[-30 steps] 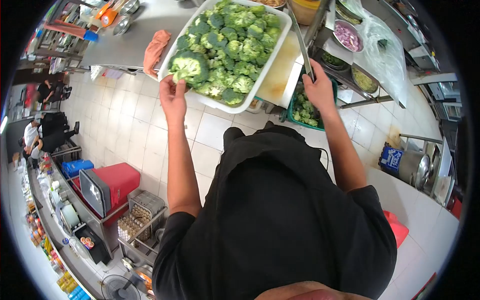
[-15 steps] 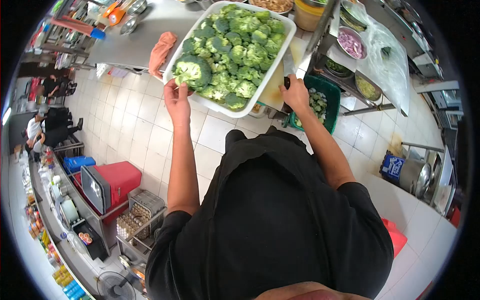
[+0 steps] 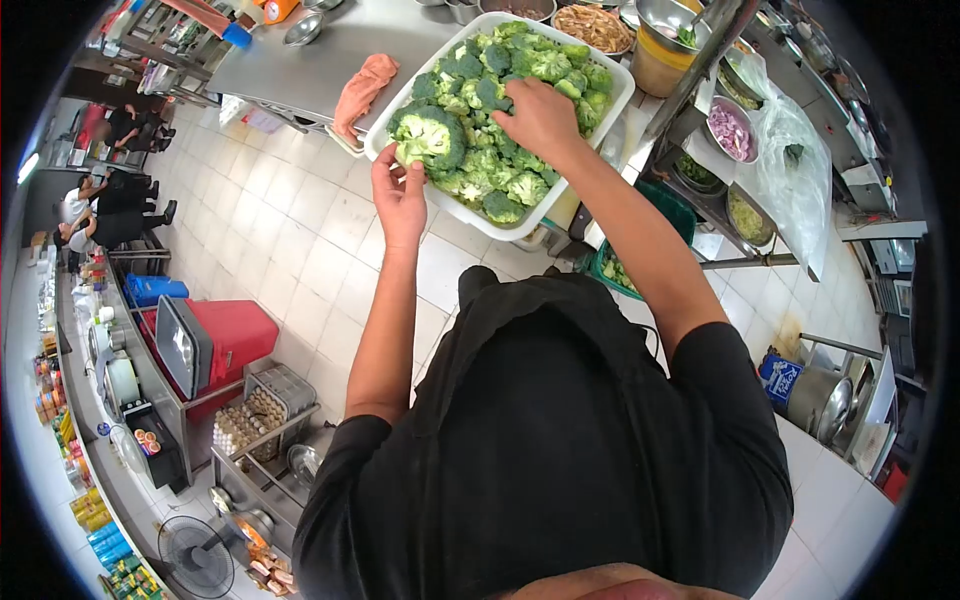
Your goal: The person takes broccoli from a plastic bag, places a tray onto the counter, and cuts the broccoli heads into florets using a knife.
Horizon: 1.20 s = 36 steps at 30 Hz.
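A white tub [image 3: 516, 232] piled with cut broccoli florets [image 3: 521, 186] stands at the counter in front of me. At its near left corner my left hand [image 3: 400, 205] holds a large broccoli head [image 3: 428, 137], thumb and fingers at its lower side. My right hand [image 3: 541, 122] reaches over the tub, its fingers curled at the florets near the middle; what they hold, if anything, I cannot make out. The knife does not show. A green basket [image 3: 668, 208] with broccoli pieces stands low at the right, partly behind my right forearm.
An orange cloth [image 3: 366, 92] lies on the steel counter [image 3: 285, 72]. At the right are a bowl of chopped purple onion [image 3: 731, 131] and a plastic bag [image 3: 793, 150]. A yellow-rimmed container [image 3: 660, 66] stands behind the tub. People [image 3: 120, 210] are far left.
My right hand has left the knife near the cutting board and moved left over the florets. My left hand still holds the broccoli head. The whole view has shifted.
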Motion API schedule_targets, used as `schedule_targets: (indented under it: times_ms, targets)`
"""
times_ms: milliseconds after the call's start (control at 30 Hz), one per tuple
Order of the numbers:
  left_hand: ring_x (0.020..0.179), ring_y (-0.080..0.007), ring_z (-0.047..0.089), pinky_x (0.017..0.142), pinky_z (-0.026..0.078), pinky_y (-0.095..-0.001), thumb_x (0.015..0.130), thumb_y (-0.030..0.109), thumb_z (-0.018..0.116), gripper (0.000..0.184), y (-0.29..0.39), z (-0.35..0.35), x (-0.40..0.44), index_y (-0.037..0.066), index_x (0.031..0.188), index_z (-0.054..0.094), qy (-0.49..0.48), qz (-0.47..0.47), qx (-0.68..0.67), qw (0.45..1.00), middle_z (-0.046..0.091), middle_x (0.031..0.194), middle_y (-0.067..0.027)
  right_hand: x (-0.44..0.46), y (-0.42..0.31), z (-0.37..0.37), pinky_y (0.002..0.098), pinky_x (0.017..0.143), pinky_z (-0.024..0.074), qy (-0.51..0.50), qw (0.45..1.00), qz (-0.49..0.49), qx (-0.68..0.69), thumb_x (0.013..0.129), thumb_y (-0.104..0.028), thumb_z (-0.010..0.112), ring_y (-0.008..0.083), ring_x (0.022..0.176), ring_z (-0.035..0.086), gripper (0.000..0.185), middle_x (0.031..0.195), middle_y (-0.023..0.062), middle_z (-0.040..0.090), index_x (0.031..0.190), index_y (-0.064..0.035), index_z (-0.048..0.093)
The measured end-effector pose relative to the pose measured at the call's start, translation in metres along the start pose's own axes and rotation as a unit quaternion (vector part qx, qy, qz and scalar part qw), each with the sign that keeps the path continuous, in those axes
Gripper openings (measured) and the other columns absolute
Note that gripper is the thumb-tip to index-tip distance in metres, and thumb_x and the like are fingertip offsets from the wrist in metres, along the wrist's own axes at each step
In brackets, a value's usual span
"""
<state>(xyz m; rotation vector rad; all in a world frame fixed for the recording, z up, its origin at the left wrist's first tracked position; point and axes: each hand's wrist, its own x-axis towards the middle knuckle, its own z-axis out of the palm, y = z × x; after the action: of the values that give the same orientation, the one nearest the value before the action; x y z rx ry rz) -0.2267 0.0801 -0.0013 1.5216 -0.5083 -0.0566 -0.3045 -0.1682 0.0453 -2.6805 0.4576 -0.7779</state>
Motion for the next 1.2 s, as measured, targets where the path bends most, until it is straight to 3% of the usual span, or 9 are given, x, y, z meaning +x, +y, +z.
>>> schedule_targets:
  times_ms: [167, 233, 367, 600, 700, 800, 867, 1033, 1200]
  targets:
    - [0.096, -0.0140, 0.062, 0.076, 0.058, -0.0264, 0.095, 0.002, 0.071, 0.051, 0.001, -0.001, -0.002, -0.002, 0.142, 0.051, 0.015, 0.030, 0.061, 0.998, 0.057, 0.121, -0.0082, 0.012, 0.010, -0.004, 0.0474, 0.075, 0.0564, -0.013, 0.994, 0.041, 0.097, 0.090, -0.029, 0.071, 0.0352, 0.082, 0.071, 0.026, 0.082, 0.0149, 0.070, 0.092, -0.0029, 0.071]
    - [0.095, -0.0138, 0.061, 0.075, 0.058, -0.0262, 0.093, 0.000, 0.072, 0.053, 0.005, -0.003, -0.001, 0.000, 0.142, 0.053, 0.016, 0.042, 0.086, 0.995, 0.056, 0.118, -0.0081, -0.004, 0.024, -0.042, 0.0368, 0.071, 0.0539, 0.034, 0.975, 0.123, 0.182, 0.094, -0.026, 0.073, 0.0227, 0.074, 0.069, 0.024, 0.084, 0.0128, 0.074, 0.104, -0.0050, 0.075]
    - [0.090, -0.0131, 0.060, 0.074, 0.058, -0.0262, 0.090, -0.002, 0.075, 0.055, 0.005, -0.008, 0.003, 0.003, 0.141, 0.056, -0.001, 0.059, 0.119, 0.991, 0.056, 0.118, -0.0077, -0.064, 0.118, -0.087, 0.0344, 0.069, 0.0532, 0.183, 0.941, 0.229, 0.170, 0.092, -0.027, 0.075, 0.0245, 0.070, 0.068, 0.030, 0.084, 0.0155, 0.075, 0.104, 0.0009, 0.076]
    - [0.085, -0.0085, 0.058, 0.071, 0.055, -0.0255, 0.089, 0.001, 0.078, 0.055, -0.008, -0.012, 0.022, 0.004, 0.140, 0.059, -0.040, 0.068, 0.097, 0.992, 0.058, 0.107, -0.0029, -0.240, 0.295, -0.036, 0.0453, 0.092, 0.0546, 0.043, 0.850, 0.525, -0.009, 0.088, -0.040, 0.074, 0.0389, 0.102, 0.073, 0.043, 0.100, 0.0233, 0.076, 0.112, -0.0040, 0.078]
    - [0.080, -0.0074, 0.059, 0.068, 0.056, -0.0259, 0.095, 0.003, 0.073, 0.045, 0.001, -0.007, 0.032, 0.002, 0.138, 0.059, -0.032, -0.015, 0.002, 0.999, 0.061, 0.094, -0.0012, -0.269, 0.279, -0.024, 0.0440, 0.092, 0.0552, 0.052, 0.876, 0.472, -0.089, 0.087, -0.042, 0.076, 0.0371, 0.103, 0.073, 0.050, 0.100, 0.0235, 0.076, 0.120, -0.0049, 0.075]
    - [0.075, -0.0093, 0.061, 0.064, 0.060, -0.0282, 0.100, 0.008, 0.069, 0.037, 0.012, -0.004, 0.040, 0.003, 0.135, 0.060, -0.002, -0.106, -0.075, 0.992, 0.064, 0.091, -0.0026, -0.242, 0.208, -0.029, 0.0354, 0.081, 0.0572, 0.098, 0.905, 0.403, 0.096, 0.086, -0.037, 0.081, 0.0245, 0.087, 0.074, 0.051, 0.096, 0.0168, 0.077, 0.120, 0.0005, 0.073]
    - [0.073, -0.0106, 0.062, 0.064, 0.061, -0.0291, 0.100, 0.010, 0.069, 0.036, 0.021, 0.001, 0.045, 0.004, 0.134, 0.060, 0.033, -0.170, -0.132, 0.976, 0.064, 0.092, -0.0034, -0.202, 0.121, -0.048, 0.0376, 0.083, 0.0569, 0.027, 0.904, 0.385, 0.184, 0.083, -0.045, 0.083, 0.0288, 0.088, 0.073, 0.064, 0.095, 0.0170, 0.076, 0.129, -0.0018, 0.069]
    - [0.061, -0.0122, 0.061, 0.054, 0.062, -0.0325, 0.099, 0.015, 0.071, 0.028, 0.022, 0.011, 0.047, 0.004, 0.119, 0.055, 0.057, -0.226, -0.172, 0.957, 0.063, 0.082, -0.0050, -0.165, 0.058, -0.014, 0.0503, 0.092, 0.0568, -0.199, 0.935, 0.294, 0.008, 0.083, -0.051, 0.079, 0.0449, 0.108, 0.069, 0.091, 0.127, 0.0277, 0.063, 0.157, -0.0142, 0.040]
    - [0.058, -0.0123, 0.060, 0.052, 0.060, -0.0322, 0.098, 0.021, 0.072, 0.029, 0.015, 0.006, 0.041, 0.006, 0.113, 0.052, 0.036, -0.262, -0.152, 0.952, 0.062, 0.077, -0.0048, -0.171, 0.087, 0.017, 0.0530, 0.096, 0.0540, -0.190, 0.918, 0.348, 0.027, 0.079, -0.032, 0.080, 0.0463, 0.110, 0.068, 0.076, 0.121, 0.0305, 0.066, 0.145, -0.0151, 0.047]
